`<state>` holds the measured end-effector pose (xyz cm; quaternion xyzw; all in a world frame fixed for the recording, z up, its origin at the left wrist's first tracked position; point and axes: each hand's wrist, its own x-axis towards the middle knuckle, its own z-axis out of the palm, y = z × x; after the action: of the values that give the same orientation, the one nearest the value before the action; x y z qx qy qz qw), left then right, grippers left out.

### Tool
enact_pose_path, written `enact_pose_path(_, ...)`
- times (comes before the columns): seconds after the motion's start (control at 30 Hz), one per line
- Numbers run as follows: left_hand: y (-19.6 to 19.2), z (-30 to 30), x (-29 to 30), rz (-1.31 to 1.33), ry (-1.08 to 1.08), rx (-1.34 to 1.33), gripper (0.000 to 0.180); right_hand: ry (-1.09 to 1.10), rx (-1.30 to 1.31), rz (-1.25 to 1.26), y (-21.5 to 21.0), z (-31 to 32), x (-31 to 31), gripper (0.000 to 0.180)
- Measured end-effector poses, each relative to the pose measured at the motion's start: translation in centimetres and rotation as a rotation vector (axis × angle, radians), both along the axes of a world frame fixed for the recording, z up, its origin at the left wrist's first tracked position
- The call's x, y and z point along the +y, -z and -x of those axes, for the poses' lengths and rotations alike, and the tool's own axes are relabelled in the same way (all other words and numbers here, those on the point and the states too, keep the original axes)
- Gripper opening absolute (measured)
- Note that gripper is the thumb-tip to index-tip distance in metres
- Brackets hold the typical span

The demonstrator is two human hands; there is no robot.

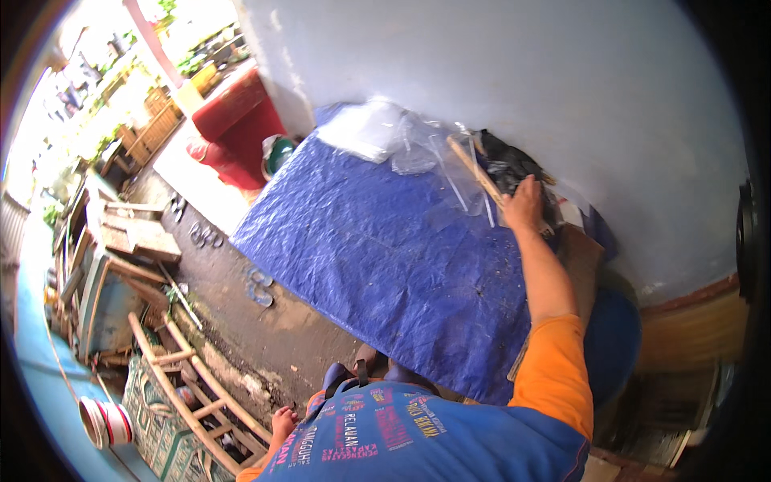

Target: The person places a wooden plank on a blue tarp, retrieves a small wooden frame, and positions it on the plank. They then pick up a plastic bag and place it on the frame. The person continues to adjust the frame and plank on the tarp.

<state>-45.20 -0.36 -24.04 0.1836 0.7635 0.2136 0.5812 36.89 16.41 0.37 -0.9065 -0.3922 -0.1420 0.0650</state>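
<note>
My right arm reaches across a table covered with a blue tarpaulin (385, 241). At the far right, by the wall, my right hand (524, 202) is closed on the near end of a pale wooden stick (477, 170). The stick slants away to the left over clear plastic sheets (422, 149). Right beside the hand lies a crumpled black plastic bag (507, 161). My left hand (283, 419) hangs low at my side, apart from the table. Its fingers look loosely spread, and nothing shows in it.
A grey wall (514, 64) borders the table's far side. A red armchair (241, 120) and a green bucket (279, 153) stand beyond its left end. Sandals (259, 287) lie on the floor. At the lower left are a wooden ladder-like frame (209, 410) and stacked old wood (132, 229).
</note>
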Motion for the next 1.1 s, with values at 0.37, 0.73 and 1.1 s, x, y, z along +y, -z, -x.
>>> enact_pose_path(0.37, -3.5, -2.5, -5.6, 0.111, -0.155, 0.084, 0.033, 0.052, 0.461, 0.031, 3.3, -10.4, -1.2, 0.048)
enact_pose_path(0.73, -1.1, -0.8, -5.1, 0.102, -0.204, 0.029, 0.028, -0.031, 0.046, -0.372, 0.2, 5.3, 4.6, 0.035)
enact_pose_path(1.1, 1.5, 8.4, -3.5, 0.158, -0.447, -0.055, 0.025, -0.629, 0.484, -0.284, 5.2, 38.4, 14.3, 0.038)
